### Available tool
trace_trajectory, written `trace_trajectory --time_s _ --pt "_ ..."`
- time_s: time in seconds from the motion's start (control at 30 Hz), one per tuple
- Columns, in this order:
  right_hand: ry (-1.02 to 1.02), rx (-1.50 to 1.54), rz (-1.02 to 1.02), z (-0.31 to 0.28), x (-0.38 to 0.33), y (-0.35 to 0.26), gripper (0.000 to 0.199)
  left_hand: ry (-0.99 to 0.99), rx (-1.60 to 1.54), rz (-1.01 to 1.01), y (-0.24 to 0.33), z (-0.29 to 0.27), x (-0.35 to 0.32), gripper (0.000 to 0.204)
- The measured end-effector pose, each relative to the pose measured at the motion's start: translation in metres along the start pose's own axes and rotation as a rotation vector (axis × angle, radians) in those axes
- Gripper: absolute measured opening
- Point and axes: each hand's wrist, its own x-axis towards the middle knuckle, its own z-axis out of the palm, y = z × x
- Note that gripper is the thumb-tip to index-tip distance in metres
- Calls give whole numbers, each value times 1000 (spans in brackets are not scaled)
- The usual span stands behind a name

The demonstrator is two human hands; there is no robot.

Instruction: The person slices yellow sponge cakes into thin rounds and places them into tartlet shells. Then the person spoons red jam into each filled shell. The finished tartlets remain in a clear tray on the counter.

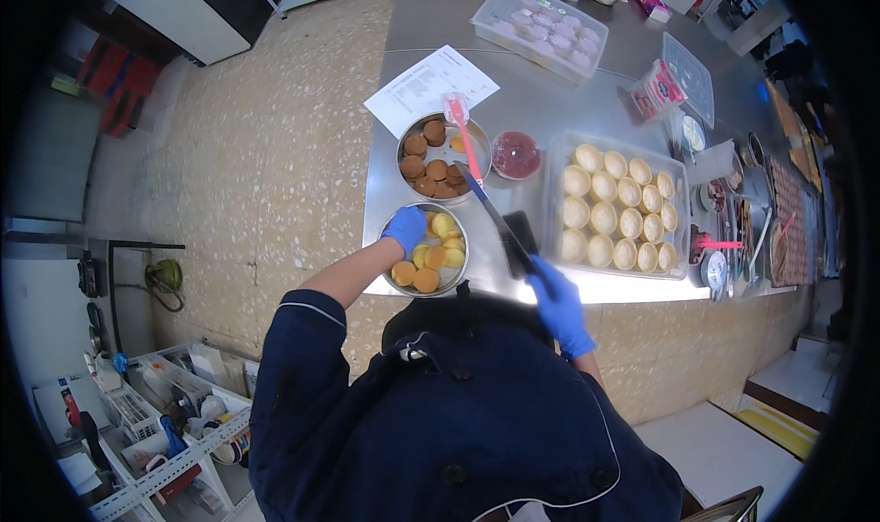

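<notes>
Two pans fill the near left corner of the worktop (587, 109), and here we go: the left hand (406, 229), gloved in blue, is down inside the near pan (466, 256), among the yellow cakes (426, 280). Its fingertips are hidden from us, so we can't tell whether that grip is clamped on a cake or apart.

Over to the right hand (555, 297), also in blue, out by the near edge: its grip is closed round the handle of a knife (495, 210). We follow the long blade up and leftward to the far pan (480, 146), where the tip shows over the brown cakes (412, 166); whether it touches them, we can't say. Below the blade we spot a black object (522, 229), its kind unclear.

Across that far pan runs a pink spatula (467, 137), its head towards the paper (426, 87) at the left edge. Just right of the pan we have a bowl of red filling (516, 155). Farther right, along the near edge, comes the tray (553, 201), with rows of pale shells (630, 192), and towards the far edge we find a tub (541, 54) of lilac pieces (561, 29).
</notes>
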Motion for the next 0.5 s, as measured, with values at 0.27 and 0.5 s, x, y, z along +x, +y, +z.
trace_trajectory --time_s 0.27,0.5 --pt "1 62 -9 4 3 5 33 -621 -107 206 -38 -32 -17 27" --pt "-26 27 -38 5 5 1 34 -637 -464 -144 -33 17 -30 44"
